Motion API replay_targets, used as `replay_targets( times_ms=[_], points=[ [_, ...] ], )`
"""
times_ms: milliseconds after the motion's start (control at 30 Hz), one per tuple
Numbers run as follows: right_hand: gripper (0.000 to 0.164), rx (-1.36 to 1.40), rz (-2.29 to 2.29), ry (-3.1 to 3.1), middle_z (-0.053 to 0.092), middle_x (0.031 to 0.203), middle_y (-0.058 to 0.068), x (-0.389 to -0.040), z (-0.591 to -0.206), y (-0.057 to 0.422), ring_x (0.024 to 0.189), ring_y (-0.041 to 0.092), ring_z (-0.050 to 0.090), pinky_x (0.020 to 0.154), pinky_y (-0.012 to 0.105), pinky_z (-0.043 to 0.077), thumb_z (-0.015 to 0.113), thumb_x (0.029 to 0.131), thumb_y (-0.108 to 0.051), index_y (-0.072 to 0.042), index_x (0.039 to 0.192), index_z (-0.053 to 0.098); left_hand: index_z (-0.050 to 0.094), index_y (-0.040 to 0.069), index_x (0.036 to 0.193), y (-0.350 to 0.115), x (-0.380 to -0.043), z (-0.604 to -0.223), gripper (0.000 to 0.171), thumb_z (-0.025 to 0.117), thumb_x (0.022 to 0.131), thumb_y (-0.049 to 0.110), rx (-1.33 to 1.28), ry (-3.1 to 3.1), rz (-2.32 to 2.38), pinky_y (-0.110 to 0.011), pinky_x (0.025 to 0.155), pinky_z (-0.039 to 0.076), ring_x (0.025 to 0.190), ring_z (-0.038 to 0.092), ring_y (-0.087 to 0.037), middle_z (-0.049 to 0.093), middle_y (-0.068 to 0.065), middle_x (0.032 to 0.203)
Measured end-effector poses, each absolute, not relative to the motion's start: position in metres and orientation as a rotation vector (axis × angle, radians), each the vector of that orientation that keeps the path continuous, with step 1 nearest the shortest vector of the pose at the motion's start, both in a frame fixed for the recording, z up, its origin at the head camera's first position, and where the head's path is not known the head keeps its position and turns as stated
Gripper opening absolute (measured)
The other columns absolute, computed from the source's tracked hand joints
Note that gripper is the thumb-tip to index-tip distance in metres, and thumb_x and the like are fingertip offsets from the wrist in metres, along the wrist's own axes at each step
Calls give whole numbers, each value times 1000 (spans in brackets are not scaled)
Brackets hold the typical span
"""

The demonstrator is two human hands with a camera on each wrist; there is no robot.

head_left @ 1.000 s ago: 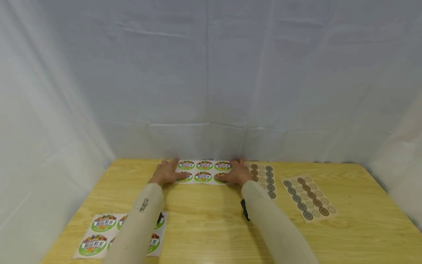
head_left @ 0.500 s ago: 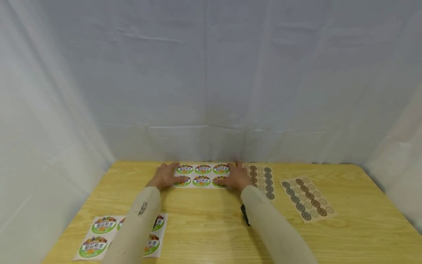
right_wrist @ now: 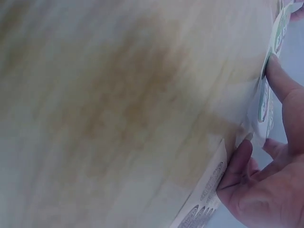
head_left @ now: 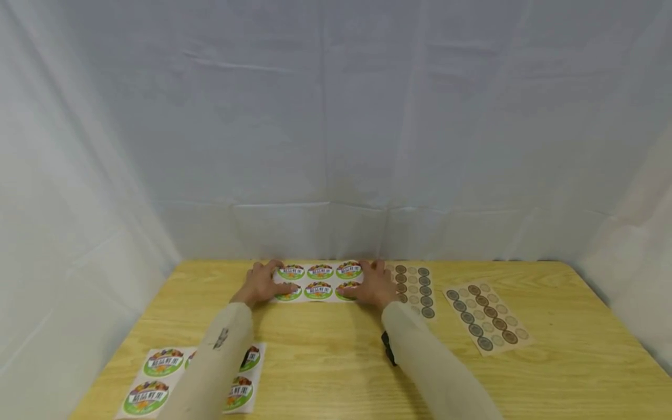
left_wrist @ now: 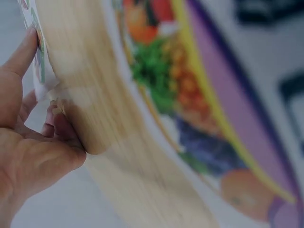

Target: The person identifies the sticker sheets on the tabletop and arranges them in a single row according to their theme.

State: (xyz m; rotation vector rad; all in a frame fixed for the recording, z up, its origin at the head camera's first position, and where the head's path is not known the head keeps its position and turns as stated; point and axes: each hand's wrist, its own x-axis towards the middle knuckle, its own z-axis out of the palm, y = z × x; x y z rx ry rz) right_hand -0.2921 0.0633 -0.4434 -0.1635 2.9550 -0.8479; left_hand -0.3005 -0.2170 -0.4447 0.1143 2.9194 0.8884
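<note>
A white sheet of round fruit-and-vegetable stickers [head_left: 318,290] lies at the table's far edge in the head view. My left hand [head_left: 261,284] grips its left side, thumb on the printed face, the other fingers bent at the edge. On the right side my right hand [head_left: 377,286] holds it the same way. In the left wrist view the sheet's corner [left_wrist: 40,57] bends up between thumb and fingers. The right wrist view shows the right thumb [right_wrist: 280,78] on the sheet, with curled fingers close to a sheet of small brown and grey round stickers [right_wrist: 206,192].
A second fruit sticker sheet [head_left: 149,392] lies at the near left, partly under the left sleeve [head_left: 210,361]. Another brown and grey sticker sheet [head_left: 488,318] lies askew on the right of the wooden table [head_left: 325,361]. White sheeting [head_left: 325,128] hangs behind and at both sides.
Everything in the head view has shifted slightly down and left. Both hands keep hold of the fruit sticker sheet at nearly the same spot on the table.
</note>
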Motion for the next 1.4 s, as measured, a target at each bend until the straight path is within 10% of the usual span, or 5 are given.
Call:
replay_targets(
  times_ms=[400,733,933,1133,1400],
  points=[
    [92,-170,-939,2935,45,134,19,-298,-453,62,121,43,40,87,59,41,75,71,-61,-17,144,40,45,-1,134,-208,-298,-442,73,76,81,39,90,2910,899,-55,98,35,111,49,-40,52,-25,122],
    [80,-337,-1230,2831,59,109,18,-294,-446,58,99,30,57,92,44,44,79,79,-16,3,142,33,47,-9,131,-201,-297,-443,71,81,77,22,181,2949,1071,-51,96,39,102,55,-36,59,-23,113],
    [91,-349,-1386,2751,48,131,28,-293,-446,59,118,37,49,103,45,35,72,84,-6,4,150,9,44,-7,137,-194,-297,-437,70,79,77,8,276,2934,1163,-49,96,41,106,54,-37,55,-26,121],
    [89,-370,-1456,2792,29,149,25,-288,-443,64,135,39,29,111,47,22,74,84,-10,1,150,17,50,-7,134,-193,-291,-425,63,77,79,8,321,2919,1186,-48,92,44,108,53,-37,53,-26,127],
    [71,-399,-1485,2824,38,141,26,-280,-435,78,128,39,38,107,49,30,70,86,-15,7,143,34,51,-2,134,-191,-280,-412,60,76,81,12,273,2844,1305,-44,85,49,106,56,-36,50,-24,132]
  ],
)
